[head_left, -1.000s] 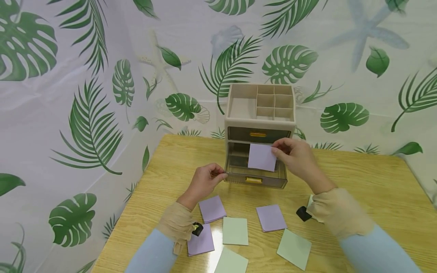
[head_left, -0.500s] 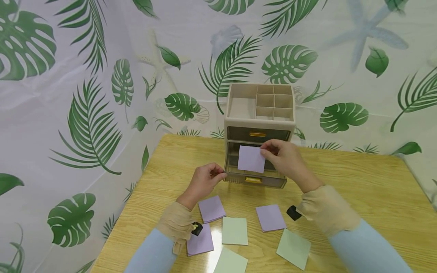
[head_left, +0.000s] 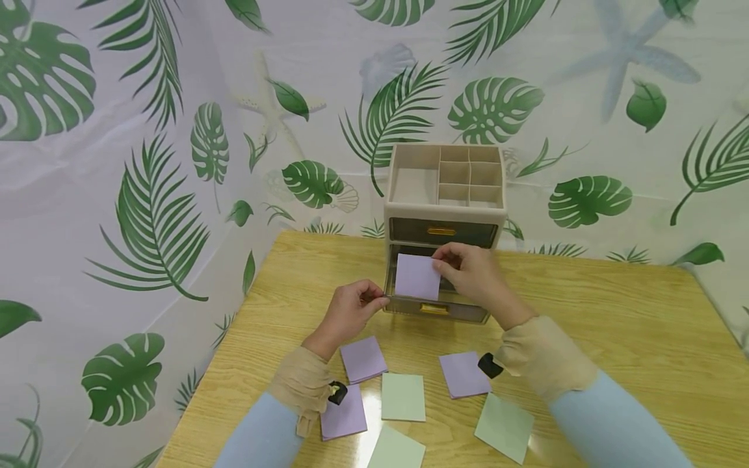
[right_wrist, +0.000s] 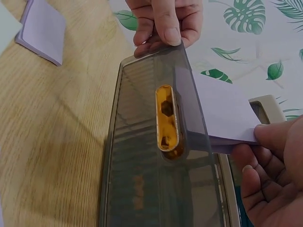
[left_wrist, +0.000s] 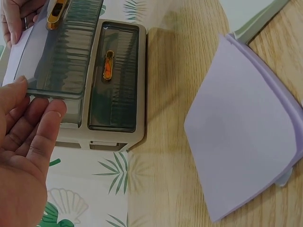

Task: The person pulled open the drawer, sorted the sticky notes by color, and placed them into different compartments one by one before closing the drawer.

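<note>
At left, pinches a front corner of the pulled-out drawer [head_left: 459, 311] between thumb and fingers of the left hand [head_left: 351, 309], probably to steady it. Next, holds a purple pad [head_left: 417, 277] at the drawer opening, just behind the front panel. At right, pinches the pad's right edge with the right hand [head_left: 473, 273], presumably keeping fingers clear of drawer walls.

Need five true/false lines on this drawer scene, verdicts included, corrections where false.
1. The right hand holds a purple square paper pad. True.
2. The left hand grips a gold-coloured handle. False: it pinches the left front corner of the open smoky see-through plastic drawer.
3. The dark rectangular upper drawer is pulled out. False: it is closed.
4. Pale green square paper pads lie on the light wooden table. True.
5. The beige box-shaped organiser has divided compartments on top. True.
</note>
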`<state>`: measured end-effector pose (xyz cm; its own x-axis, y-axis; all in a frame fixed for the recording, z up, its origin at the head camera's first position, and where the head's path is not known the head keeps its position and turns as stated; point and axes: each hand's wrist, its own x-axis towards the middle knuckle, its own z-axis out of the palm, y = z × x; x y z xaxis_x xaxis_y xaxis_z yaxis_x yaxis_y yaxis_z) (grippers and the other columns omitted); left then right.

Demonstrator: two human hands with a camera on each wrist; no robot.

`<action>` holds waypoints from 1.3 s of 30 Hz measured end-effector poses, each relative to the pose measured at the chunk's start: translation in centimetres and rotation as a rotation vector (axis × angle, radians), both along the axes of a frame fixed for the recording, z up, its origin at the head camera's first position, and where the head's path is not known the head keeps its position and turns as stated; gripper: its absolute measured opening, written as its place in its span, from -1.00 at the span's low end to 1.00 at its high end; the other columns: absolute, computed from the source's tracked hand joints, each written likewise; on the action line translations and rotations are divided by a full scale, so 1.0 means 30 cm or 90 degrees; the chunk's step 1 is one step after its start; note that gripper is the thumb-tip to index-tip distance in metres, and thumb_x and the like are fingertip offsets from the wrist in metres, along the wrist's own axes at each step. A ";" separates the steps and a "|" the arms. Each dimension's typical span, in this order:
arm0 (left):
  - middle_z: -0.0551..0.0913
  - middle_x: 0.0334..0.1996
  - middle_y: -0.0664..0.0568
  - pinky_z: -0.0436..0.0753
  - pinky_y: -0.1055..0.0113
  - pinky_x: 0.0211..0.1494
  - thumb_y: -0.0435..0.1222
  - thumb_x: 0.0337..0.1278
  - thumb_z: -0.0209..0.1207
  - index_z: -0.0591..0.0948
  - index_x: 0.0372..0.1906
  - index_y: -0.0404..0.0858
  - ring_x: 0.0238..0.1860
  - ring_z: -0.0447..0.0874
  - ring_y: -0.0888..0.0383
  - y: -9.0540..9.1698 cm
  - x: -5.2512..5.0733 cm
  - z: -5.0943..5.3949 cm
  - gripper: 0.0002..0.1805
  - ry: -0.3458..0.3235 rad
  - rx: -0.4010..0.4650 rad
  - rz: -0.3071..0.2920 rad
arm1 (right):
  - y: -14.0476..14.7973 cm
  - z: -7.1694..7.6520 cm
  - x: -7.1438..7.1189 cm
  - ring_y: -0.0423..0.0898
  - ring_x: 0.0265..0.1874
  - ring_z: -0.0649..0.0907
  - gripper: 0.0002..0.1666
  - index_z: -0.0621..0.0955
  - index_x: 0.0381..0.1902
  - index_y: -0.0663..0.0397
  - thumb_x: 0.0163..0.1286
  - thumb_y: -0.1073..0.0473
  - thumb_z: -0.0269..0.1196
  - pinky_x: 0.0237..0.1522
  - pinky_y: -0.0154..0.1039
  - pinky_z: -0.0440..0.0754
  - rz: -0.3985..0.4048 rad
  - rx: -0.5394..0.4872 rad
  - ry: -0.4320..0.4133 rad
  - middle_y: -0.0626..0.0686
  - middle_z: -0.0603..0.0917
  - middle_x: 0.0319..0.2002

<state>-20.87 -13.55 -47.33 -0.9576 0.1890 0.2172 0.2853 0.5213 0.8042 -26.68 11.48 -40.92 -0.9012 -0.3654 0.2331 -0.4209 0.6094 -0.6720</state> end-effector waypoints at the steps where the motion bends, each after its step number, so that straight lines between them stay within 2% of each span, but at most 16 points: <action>1: 0.63 -0.39 0.15 0.61 0.40 -0.27 -0.19 0.23 0.24 0.62 -0.31 -0.17 -0.35 0.61 0.28 0.000 0.000 -0.001 -0.88 -0.001 -0.002 0.001 | -0.004 -0.001 0.000 -0.12 -0.48 0.55 -0.89 0.66 -0.22 0.00 0.37 0.12 0.27 -0.44 -0.21 0.49 -0.002 0.005 -0.003 -0.06 0.65 -0.43; 12: 0.64 -0.39 0.13 0.61 0.40 -0.29 -0.22 0.23 0.25 0.62 -0.31 -0.18 -0.36 0.61 0.26 -0.001 -0.002 -0.003 -0.88 0.021 -0.007 -0.003 | -0.032 -0.021 -0.007 -0.12 -0.45 0.54 -0.88 0.66 -0.21 0.00 0.39 0.11 0.25 -0.38 -0.20 0.49 0.003 0.017 -0.040 -0.05 0.65 -0.40; 22: 0.63 -0.39 0.14 0.60 0.40 -0.29 -0.21 0.22 0.25 0.62 -0.32 -0.18 -0.37 0.60 0.26 -0.001 -0.002 0.000 -0.89 0.010 -0.005 0.001 | -0.040 -0.032 -0.011 -0.11 -0.42 0.54 -0.87 0.66 -0.21 -0.01 0.39 0.08 0.25 -0.35 -0.20 0.48 0.000 0.044 -0.055 -0.06 0.65 -0.39; 30: 0.63 -0.39 0.14 0.61 0.41 -0.30 -0.22 0.21 0.26 0.63 -0.32 -0.17 -0.37 0.61 0.27 -0.001 -0.002 -0.002 -0.90 0.006 0.004 0.001 | -0.045 -0.051 -0.014 -0.12 -0.45 0.55 -0.89 0.65 -0.24 0.02 0.39 0.12 0.25 -0.36 -0.20 0.52 0.037 0.046 -0.070 -0.07 0.64 -0.43; 39: 0.63 -0.41 0.15 0.60 0.41 -0.33 -0.23 0.21 0.26 0.63 -0.33 -0.17 -0.39 0.60 0.27 0.001 -0.002 -0.002 -0.90 0.008 0.005 0.000 | -0.045 -0.058 -0.014 -0.11 -0.44 0.56 -0.89 0.65 -0.25 0.03 0.40 0.13 0.24 -0.36 -0.20 0.52 0.040 0.047 -0.085 -0.06 0.64 -0.43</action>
